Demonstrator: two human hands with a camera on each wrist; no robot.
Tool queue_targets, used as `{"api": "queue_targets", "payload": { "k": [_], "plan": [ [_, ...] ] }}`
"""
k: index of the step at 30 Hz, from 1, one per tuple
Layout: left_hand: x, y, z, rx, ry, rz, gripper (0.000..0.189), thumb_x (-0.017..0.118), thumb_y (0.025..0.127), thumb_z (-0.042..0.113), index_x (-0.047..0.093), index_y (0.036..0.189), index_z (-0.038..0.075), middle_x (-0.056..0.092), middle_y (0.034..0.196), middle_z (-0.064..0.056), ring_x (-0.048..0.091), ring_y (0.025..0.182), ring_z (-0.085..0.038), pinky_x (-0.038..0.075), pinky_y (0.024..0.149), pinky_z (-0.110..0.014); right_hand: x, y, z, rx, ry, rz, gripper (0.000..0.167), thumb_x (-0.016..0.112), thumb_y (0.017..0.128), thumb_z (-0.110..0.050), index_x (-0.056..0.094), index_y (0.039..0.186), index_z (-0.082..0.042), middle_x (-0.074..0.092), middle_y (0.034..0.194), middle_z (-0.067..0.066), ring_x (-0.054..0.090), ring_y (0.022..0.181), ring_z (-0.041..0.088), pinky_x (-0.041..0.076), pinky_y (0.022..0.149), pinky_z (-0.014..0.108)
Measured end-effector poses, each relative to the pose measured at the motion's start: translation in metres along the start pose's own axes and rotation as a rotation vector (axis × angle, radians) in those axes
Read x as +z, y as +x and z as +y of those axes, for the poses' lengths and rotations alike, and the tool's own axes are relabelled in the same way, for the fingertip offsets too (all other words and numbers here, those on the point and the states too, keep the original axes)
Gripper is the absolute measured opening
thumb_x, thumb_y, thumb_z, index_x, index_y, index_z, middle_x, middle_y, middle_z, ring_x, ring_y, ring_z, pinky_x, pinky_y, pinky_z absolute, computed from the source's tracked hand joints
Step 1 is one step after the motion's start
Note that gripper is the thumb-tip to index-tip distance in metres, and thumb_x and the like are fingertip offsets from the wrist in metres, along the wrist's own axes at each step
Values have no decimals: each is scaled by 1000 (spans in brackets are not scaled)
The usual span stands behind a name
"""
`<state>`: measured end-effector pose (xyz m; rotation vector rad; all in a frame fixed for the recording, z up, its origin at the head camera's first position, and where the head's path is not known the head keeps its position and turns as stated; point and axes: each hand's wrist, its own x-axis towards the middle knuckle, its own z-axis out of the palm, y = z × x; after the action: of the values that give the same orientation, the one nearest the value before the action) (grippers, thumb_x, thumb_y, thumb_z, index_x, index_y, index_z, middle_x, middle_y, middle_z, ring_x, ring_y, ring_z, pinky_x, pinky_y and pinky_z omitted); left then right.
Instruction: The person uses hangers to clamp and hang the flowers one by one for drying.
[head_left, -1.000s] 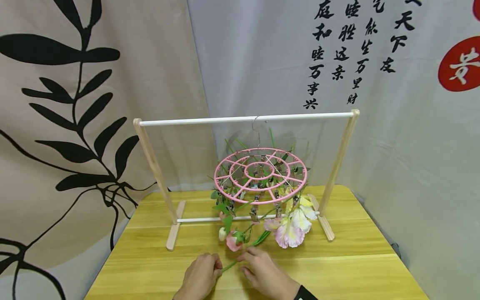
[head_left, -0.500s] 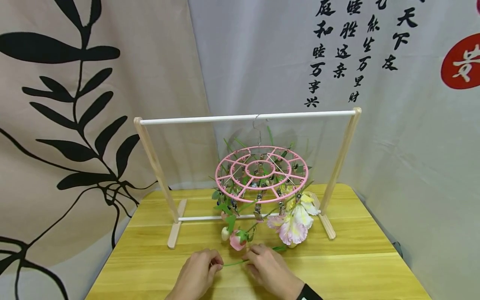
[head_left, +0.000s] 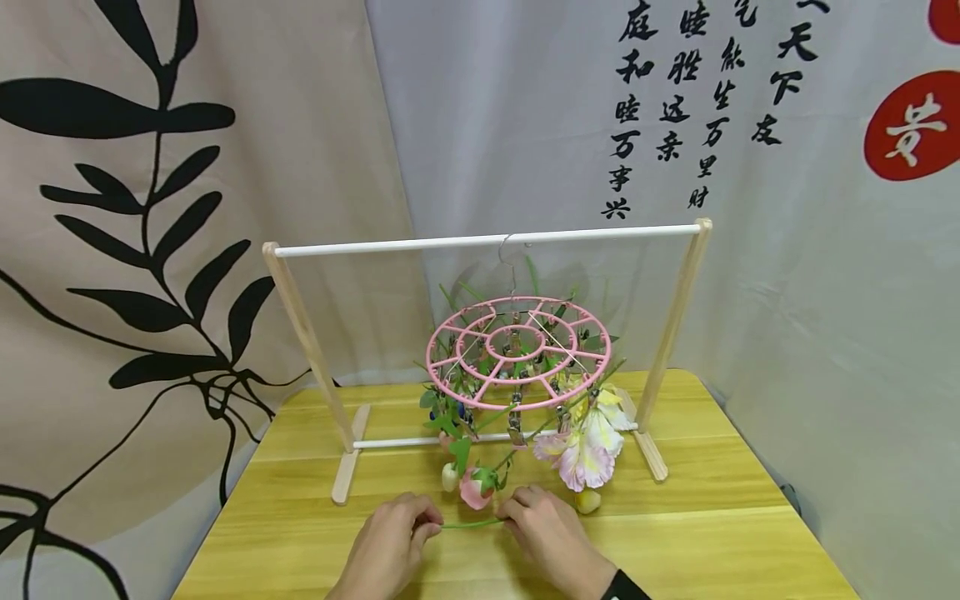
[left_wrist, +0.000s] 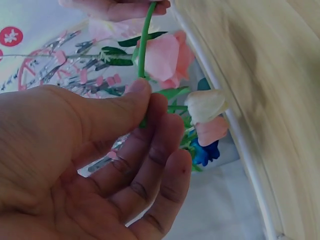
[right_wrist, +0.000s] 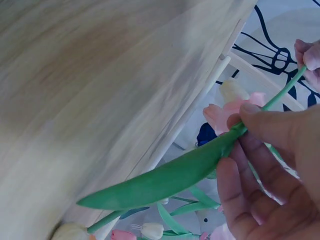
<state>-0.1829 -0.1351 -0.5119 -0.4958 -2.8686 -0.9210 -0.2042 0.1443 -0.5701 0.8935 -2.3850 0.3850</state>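
Both hands hold a single flower, a yellowish tulip, low over the front of the table. Its green stem (head_left: 472,524) runs nearly level between them. My left hand (head_left: 392,540) pinches the stem's end between thumb and forefinger, other fingers loosely bent in the left wrist view. Near the leaf base, my right hand (head_left: 553,533) pinches the same stem. A long green leaf (right_wrist: 160,184) spreads from there in the right wrist view. Past the right hand shows the yellowish tulip bud (head_left: 587,501). Just behind the hands hangs a pink rose (head_left: 476,488).
A pink round clip hanger (head_left: 519,406) hangs by its hook from the white bar (head_left: 390,244) of a wooden rack. Several flowers dangle from its clips, including a large pale pink and yellow bloom (head_left: 587,458). The rack's feet (head_left: 651,455) stand on the wooden table (head_left: 720,517).
The stem has swung from slanting to nearly level. My hands have drawn slightly apart, the right one shifting right. The yellowish bud has come into sight below the large pale bloom.
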Motion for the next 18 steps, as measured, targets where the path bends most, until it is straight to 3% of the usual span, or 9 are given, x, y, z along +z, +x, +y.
{"api": "queue_targets", "payload": {
  "k": [9,14,18],
  "plan": [
    [-9,1,13,-18,-51,108,14,92,100,16,83,107,24,80,104,11,68,90,4,62,79,-24,-15,2,0,-10,42,71,22,101,88,-8,87,99,-20,78,96,-11,73,90,6,64,79,18],
    [-18,3,23,-46,-126,194,26,94,99,15,82,121,22,84,113,7,75,95,-4,65,83,-25,-37,3,-3,60,200,76,23,97,91,1,87,105,-14,81,99,-7,76,90,4,63,76,15],
    [-15,3,32,-15,-153,279,26,90,103,10,81,125,21,85,116,5,78,99,-8,67,85,-26,-53,3,-4,111,326,122,27,96,90,5,84,106,-14,82,101,-6,77,90,3,65,76,15]
  ]
}}
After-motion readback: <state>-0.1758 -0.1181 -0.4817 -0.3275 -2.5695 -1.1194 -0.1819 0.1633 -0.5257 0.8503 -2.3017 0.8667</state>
